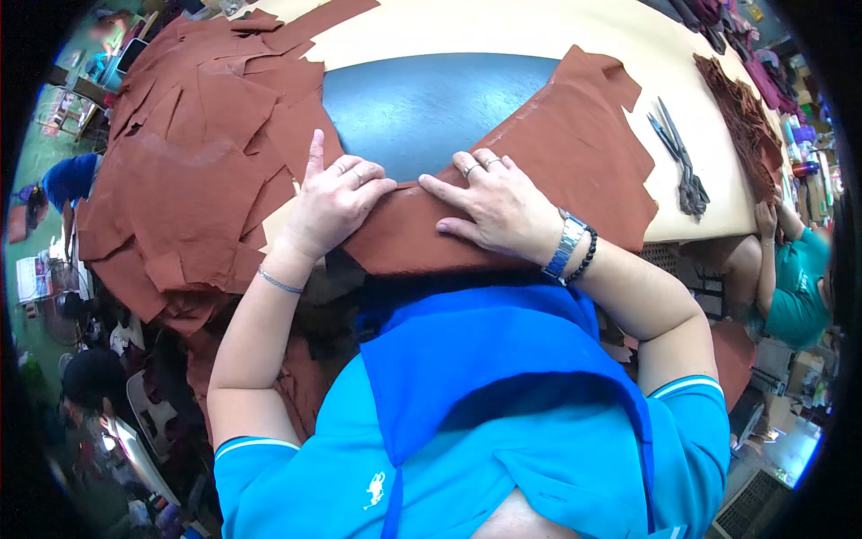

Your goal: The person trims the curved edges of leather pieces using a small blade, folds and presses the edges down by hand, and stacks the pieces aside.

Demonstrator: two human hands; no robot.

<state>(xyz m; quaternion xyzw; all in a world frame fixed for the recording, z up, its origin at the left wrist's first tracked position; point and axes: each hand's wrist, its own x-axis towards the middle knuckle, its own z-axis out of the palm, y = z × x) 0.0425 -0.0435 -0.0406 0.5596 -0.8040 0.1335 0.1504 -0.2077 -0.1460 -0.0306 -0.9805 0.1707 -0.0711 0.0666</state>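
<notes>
A reddish-brown leather piece lies across a dark smooth board, its near edge hanging toward my apron. My left hand has its thumb pointing up and its other fingers curled together on the leather's folded edge. On the same edge rests my right hand, fingers spread, with the index fingertip pressing the leather close to the left fingertips. The undersides of the left fingers are hidden.
A large heap of brown leather pieces covers the table's left side. Black-handled scissors lie on the cream tabletop at the right. Beyond them is a dark brown bundle. A co-worker in a green shirt sits at the right.
</notes>
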